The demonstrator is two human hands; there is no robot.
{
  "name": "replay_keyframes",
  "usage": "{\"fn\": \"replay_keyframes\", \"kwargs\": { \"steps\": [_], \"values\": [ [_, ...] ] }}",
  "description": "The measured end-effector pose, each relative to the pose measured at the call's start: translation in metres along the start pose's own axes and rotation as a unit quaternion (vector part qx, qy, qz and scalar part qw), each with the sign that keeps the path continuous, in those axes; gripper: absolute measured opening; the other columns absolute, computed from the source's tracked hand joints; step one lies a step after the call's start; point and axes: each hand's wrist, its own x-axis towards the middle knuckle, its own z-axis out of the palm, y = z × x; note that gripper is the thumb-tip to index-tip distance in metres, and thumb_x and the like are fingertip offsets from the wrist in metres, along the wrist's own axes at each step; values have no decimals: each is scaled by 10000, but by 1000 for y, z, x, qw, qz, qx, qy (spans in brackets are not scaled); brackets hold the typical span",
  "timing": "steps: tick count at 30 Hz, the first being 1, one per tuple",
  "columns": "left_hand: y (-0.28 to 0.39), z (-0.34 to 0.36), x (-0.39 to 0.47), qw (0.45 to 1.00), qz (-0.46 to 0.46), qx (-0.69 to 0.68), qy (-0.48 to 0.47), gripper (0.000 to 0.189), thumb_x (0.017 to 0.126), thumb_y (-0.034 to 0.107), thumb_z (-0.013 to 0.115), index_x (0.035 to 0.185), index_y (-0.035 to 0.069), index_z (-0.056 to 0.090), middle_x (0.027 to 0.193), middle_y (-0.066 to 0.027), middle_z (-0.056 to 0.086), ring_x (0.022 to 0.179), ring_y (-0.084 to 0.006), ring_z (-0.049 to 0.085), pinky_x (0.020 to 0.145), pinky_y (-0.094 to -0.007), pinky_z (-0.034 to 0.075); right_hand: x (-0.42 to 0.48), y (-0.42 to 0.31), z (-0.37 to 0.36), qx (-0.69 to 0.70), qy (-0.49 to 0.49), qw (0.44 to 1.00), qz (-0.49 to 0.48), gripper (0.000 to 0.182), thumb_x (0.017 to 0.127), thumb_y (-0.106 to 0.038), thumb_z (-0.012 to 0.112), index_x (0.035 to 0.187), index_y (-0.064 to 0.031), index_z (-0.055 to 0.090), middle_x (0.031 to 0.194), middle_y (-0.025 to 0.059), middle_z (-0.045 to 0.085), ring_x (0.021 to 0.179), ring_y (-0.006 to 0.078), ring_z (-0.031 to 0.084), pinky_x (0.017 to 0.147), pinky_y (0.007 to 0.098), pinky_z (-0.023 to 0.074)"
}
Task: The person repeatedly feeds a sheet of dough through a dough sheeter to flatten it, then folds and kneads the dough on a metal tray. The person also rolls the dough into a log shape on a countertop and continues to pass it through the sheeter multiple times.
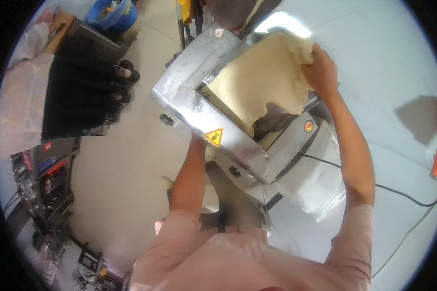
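A wide, pale sheet of dough lies over the metal dough sheeter in front of me, with a ragged notch in its near right edge. My right hand grips the folded, bunched far-right part of the sheet, thumb and fingers closed around it. My left forearm reaches under the sheeter's front cover, and that hand is hidden there; what it touches cannot be seen. A yellow hand-hazard sticker is on the front cover. Below the cover sticks out a black knob, with another black knob further right.
To the left stands another person in black trousers and a pale apron. A blue bin sits on the floor at upper left. A black cord runs from the sheeter along the pale wall. Shelving holds equipment at lower left.
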Motion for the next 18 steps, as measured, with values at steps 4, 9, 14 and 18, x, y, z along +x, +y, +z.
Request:
{"fn": "replay_keyframes", "kwargs": {
  "steps": [4,9,14,18],
  "values": [
    [-32,-6,30,998,-8,-58,22,520,1072,425,462,1421,43,519,1333,-164,636,1172,-354,633,1050,-555,501,4,1,3,-139,-60,988,-41,491,792,-157,758,1255,-67,623,1012,193,720,919,404,714,772,507,575],
    [-32,-13,6,997,-23,-69,34,538,1065,393,494,1475,45,484,1386,-159,607,1253,-371,592,1130,-569,440,2,-14,6,-201,-121,968,-93,446,810,-169,746,1223,-38,640,953,199,730,889,393,723,760,513,578],
    [-19,-37,-24,985,-55,-164,-15,588,1033,372,596,1514,62,461,1441,-140,586,1335,-373,549,1208,-579,371,3,-39,4,-276,-185,939,-93,326,821,-206,755,1085,-24,698,930,216,748,906,391,734,789,506,586],
    [-11,-53,-51,995,-4,-92,40,587,949,170,751,1468,65,499,1390,-110,621,1257,-327,622,1110,-493,502,-11,-63,12,-299,-211,925,-100,266,850,-253,734,963,-12,729,956,234,749,920,396,740,811,508,588]
  ]
}}
